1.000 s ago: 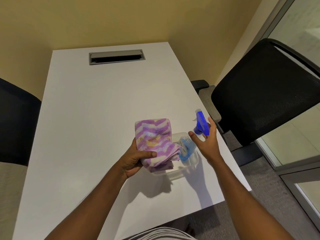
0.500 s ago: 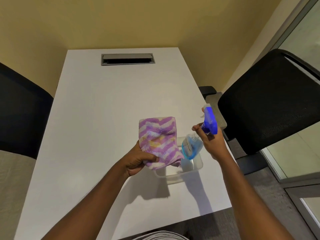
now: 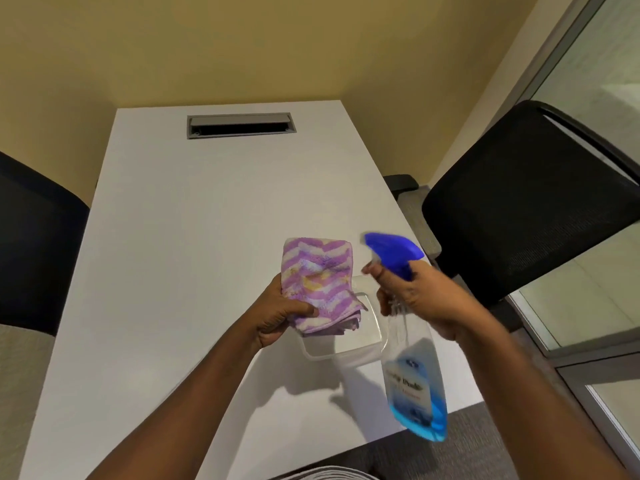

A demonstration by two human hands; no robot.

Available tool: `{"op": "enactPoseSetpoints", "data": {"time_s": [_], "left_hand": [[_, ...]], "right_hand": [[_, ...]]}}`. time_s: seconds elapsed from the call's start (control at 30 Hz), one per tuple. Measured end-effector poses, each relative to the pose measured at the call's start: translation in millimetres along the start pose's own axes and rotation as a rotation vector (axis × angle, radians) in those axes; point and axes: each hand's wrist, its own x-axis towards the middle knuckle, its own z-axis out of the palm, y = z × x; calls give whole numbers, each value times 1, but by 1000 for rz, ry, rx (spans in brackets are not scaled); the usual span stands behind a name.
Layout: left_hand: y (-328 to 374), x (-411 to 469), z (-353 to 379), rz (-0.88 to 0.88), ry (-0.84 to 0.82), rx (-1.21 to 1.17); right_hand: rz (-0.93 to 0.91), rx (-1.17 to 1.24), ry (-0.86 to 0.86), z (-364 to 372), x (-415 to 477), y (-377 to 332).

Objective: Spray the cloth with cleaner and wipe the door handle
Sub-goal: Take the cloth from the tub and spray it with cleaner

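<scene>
The left hand [image 3: 284, 311] is closed around the lower edge of a folded purple-and-white cloth [image 3: 317, 282], thumb across the front, so the cloth stands up with its face turned toward the right. The right hand [image 3: 415, 296] is wrapped around the neck of a spray bottle [image 3: 412, 375], one finger lying at the trigger below the blue spray head [image 3: 393, 251]. The nozzle points left at the cloth from just beside it. Both are held above a white surface [image 3: 194, 237], over a clear plastic container [image 3: 346, 348] that sits near its right edge. A black chair [image 3: 526, 202] stands to the right. No door handle is in view.

The cloth looks soft and limp, a towelling weave folded into several layers; pinched low as it is, the top could flop over, so a grip nearer the middle or a flat palm behind it would likely keep the face steady for the spray. It should be very light and not slippery.

The bottle is clear plastic with only a little blue liquid at the bottom, so it is probably light and hangs easily from the neck. The body appears smooth and could slip if wet; the narrow neck under the spray head is the sensible place to hold it, leaving a finger free for the trigger. The step in hand seems to be the spraying, with wiping not yet begun.
</scene>
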Motion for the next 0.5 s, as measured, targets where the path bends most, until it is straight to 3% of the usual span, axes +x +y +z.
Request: {"op": "enactPoseSetpoints", "data": {"time_s": [0.13,0.3,0.5], "left_hand": [[-4,7,0,-6,-30,43],[-4,13,3,-15,-64,76],[-6,17,5,-14,-93,81]], "right_hand": [[148,-16,-51,7,14,18],[163,-218,-109,15,24,29],[119,-85,-144,2,23,31]]}}
